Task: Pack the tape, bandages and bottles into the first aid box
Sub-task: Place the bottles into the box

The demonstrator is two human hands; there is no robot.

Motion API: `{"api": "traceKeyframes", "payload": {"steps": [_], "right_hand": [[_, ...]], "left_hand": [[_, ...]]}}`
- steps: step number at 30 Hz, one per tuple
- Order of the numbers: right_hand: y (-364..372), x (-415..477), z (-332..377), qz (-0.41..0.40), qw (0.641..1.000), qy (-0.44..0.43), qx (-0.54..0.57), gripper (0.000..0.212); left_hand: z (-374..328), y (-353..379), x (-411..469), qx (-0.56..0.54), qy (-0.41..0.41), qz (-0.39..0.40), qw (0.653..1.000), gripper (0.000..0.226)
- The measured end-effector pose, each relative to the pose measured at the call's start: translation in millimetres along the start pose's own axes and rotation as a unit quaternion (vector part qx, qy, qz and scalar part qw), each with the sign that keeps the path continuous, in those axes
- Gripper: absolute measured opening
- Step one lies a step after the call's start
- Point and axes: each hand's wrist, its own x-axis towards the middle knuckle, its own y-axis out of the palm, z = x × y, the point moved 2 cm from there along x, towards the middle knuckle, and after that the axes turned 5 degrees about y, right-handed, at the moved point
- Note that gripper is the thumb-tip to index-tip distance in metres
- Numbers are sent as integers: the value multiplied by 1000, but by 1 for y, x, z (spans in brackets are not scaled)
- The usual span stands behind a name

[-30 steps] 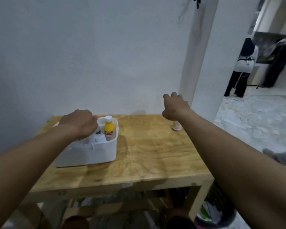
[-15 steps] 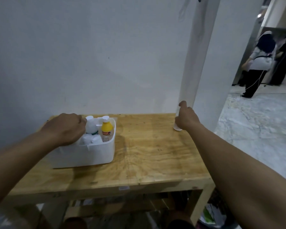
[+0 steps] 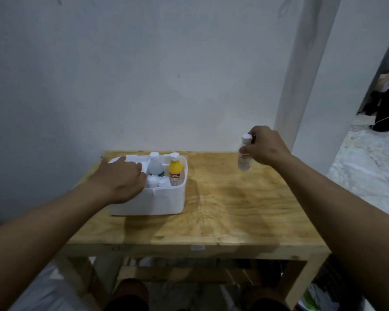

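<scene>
White plastic: the small bottle [image 3: 244,156] I hold has a white cap and a red-banded label; it hangs in the air above the far right of the worktop [image 3: 234,209], well apart from the box [image 3: 157,202].
Right hand [image 3: 265,147]: my grip is wrapped around the bottle's neck and shoulder, the body dangling below the fingers.
Left hand [image 3: 121,178]: resting on the box's left side; the fingers curl over the rim, and I cannot tell whether they grasp anything inside.
Box contents: a yellow bottle [image 3: 175,169] and a white bottle [image 3: 155,164] stand upright at the back right, two white caps [image 3: 157,182] in front of them.
Handling: I judge the bottle light, stiff and smooth, so it may swing or slip from a neck hold; gripping the labelled middle would steady it.
Next: I expect to carry it left and lower it upright into a free slot, clearing the neighbouring caps.
Tape, bandages: not visible from here.
</scene>
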Motion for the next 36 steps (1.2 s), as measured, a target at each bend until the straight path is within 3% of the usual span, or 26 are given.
{"api": "traceKeyframes", "payload": {"steps": [6,13,36], "right_hand": [[-26,-28,77,28,994,-87,55,30],[-21,-50,139,65,984,-140,84,29],[68,-56,164,198,967,-155,-40,24]], "left_hand": [[2,3,-3,-26,-18,27,999,58],[3,0,-7,-32,-17,51,998,55],[11,-4,-10,-81,18,54,995,59]]}}
